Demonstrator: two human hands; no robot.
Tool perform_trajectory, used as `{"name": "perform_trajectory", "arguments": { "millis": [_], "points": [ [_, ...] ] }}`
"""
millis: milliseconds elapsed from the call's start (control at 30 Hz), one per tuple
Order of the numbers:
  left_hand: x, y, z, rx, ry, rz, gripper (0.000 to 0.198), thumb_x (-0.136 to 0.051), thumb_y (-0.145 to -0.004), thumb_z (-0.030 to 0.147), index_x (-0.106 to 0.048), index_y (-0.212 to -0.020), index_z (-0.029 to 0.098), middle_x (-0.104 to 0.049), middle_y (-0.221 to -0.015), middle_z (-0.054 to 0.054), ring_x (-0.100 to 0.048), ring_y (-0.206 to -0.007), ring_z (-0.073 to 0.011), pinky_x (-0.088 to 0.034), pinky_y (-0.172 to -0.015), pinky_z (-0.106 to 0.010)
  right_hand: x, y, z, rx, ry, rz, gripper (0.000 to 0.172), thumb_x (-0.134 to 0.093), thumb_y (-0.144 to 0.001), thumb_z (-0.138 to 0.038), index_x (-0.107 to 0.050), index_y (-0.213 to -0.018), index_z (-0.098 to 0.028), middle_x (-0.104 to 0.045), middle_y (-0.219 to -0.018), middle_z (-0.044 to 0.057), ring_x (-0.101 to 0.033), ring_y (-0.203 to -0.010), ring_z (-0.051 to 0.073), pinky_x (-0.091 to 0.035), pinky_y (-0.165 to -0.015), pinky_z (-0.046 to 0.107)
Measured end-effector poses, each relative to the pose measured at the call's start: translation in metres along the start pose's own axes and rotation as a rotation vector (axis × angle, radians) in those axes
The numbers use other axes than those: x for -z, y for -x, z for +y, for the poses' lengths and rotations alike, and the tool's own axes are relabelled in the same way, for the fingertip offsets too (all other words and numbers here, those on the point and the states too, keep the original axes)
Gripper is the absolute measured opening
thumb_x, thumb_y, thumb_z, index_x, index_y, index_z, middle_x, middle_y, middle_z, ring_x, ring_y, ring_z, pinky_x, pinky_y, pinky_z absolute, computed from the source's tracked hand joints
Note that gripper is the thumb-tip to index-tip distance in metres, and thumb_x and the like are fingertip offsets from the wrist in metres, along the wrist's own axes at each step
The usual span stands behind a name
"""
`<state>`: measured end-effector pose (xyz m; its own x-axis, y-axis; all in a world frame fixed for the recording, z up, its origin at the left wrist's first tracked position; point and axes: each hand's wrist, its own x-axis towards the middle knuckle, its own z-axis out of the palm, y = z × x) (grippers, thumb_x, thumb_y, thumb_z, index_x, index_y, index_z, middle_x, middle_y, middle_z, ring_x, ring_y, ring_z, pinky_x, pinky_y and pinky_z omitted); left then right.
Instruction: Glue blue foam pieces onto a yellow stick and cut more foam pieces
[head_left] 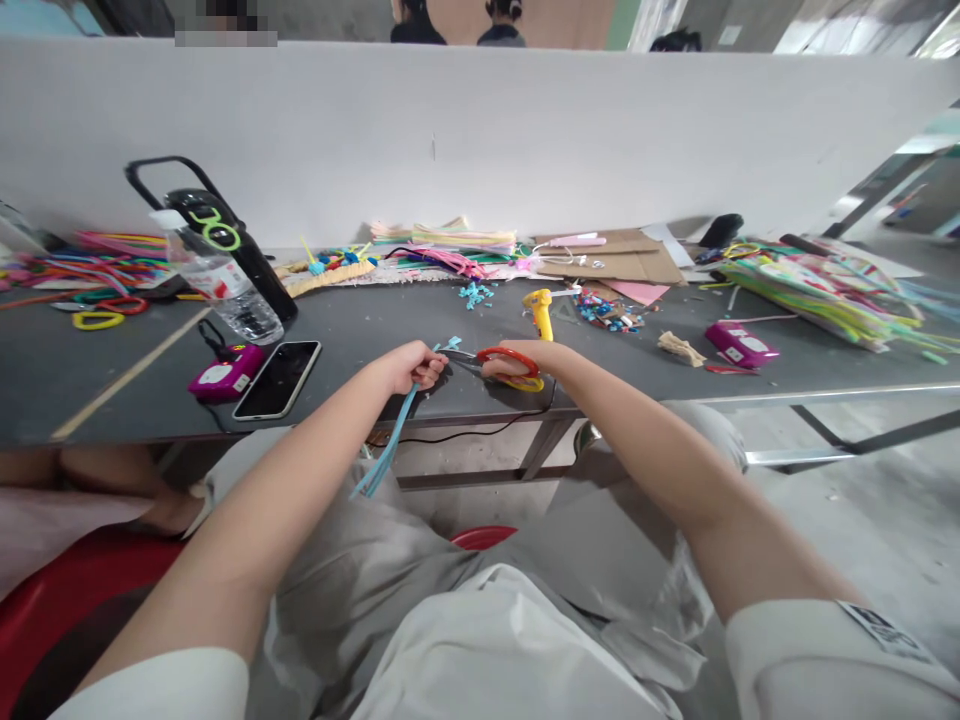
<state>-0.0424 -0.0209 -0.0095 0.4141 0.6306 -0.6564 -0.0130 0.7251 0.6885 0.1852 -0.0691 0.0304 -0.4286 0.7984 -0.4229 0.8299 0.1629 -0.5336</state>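
My left hand [417,368] is closed round a bunch of light blue pipe cleaners [388,455], whose long ends hang below the table's front edge. A pair of scissors [512,356] with red and yellow handles is gripped in my right hand [517,362]. The blades point left and meet the short blue ends sticking out by my left fingers; I cannot tell how far apart the blades are. Small blue cut pieces [475,294] lie on the table beyond my hands. Just behind the right hand stands a yellow glue gun [540,312].
On the left are a phone [277,381], a purple box [227,374], a clear water bottle [238,298] and a black bottle [251,265]. Rightwards lie scraps [611,311], another purple box [742,345] and bundled pipe cleaners [817,290]. A cable hangs under the table edge. A person sits at left.
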Motion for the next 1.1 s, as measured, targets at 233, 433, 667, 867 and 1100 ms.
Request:
{"name": "perform_trajectory", "arguments": {
  "millis": [233,433,667,867,1100],
  "points": [
    [-0.001,0.005,-0.001,-0.037,-0.067,-0.012,0.018,-0.049,-0.079,0.001,-0.052,-0.067,0.015,-0.036,-0.048,0.004,-0.021,-0.030,-0.0026,-0.016,-0.031,-0.016,-0.002,0.000,0.004,-0.040,-0.101,-0.014,0.044,-0.061,-0.082,-0.054,-0.052,-0.056,-0.019,-0.054,-0.050,0.002,-0.049,-0.048,0.014,-0.040,-0.053,0.028],
    [-0.001,0.011,-0.012,-0.214,-0.098,-0.009,0.017,-0.052,-0.086,0.008,-0.057,-0.071,0.012,-0.041,-0.050,0.003,-0.023,-0.032,-0.0021,-0.015,-0.032,-0.015,-0.019,0.014,0.022,0.127,-0.480,0.114,0.049,-0.055,-0.086,-0.061,-0.049,-0.058,-0.021,-0.050,-0.046,-0.001,-0.045,-0.043,0.013,-0.038,-0.048,0.028],
    [-0.012,0.020,-0.030,-0.475,-0.189,0.054,0.018,-0.057,-0.091,0.018,-0.059,-0.074,0.011,-0.043,-0.049,0.003,-0.025,-0.033,-0.0023,-0.014,-0.036,-0.017,-0.021,0.014,0.025,0.037,-0.511,0.201,0.050,-0.064,-0.081,-0.060,-0.049,-0.057,-0.019,-0.049,-0.044,-0.001,-0.044,-0.041,0.012,-0.037,-0.047,0.027],
    [-0.016,0.022,-0.031,-0.472,-0.231,0.116,0.024,-0.050,-0.095,0.017,-0.057,-0.073,0.011,-0.043,-0.049,0.003,-0.024,-0.032,-0.0020,-0.012,-0.037,-0.018,-0.010,0.023,0.019,-0.122,-0.225,0.067,0.061,-0.067,-0.070,-0.077,-0.059,-0.064,-0.017,-0.052,-0.047,0.000,-0.047,-0.043,0.013,-0.035,-0.046,0.027],
    [-0.016,0.022,-0.033,-0.495,-0.216,0.125,0.025,-0.050,-0.095,0.016,-0.059,-0.072,0.011,-0.044,-0.048,0.003,-0.026,-0.032,-0.0023,-0.013,-0.038,-0.019,-0.012,0.017,0.022,-0.167,0.087,0.229,0.066,-0.059,-0.070,-0.084,-0.052,-0.060,-0.019,-0.059,-0.064,0.005,-0.052,-0.056,0.016,-0.034,-0.053,0.029]
  ]
}}
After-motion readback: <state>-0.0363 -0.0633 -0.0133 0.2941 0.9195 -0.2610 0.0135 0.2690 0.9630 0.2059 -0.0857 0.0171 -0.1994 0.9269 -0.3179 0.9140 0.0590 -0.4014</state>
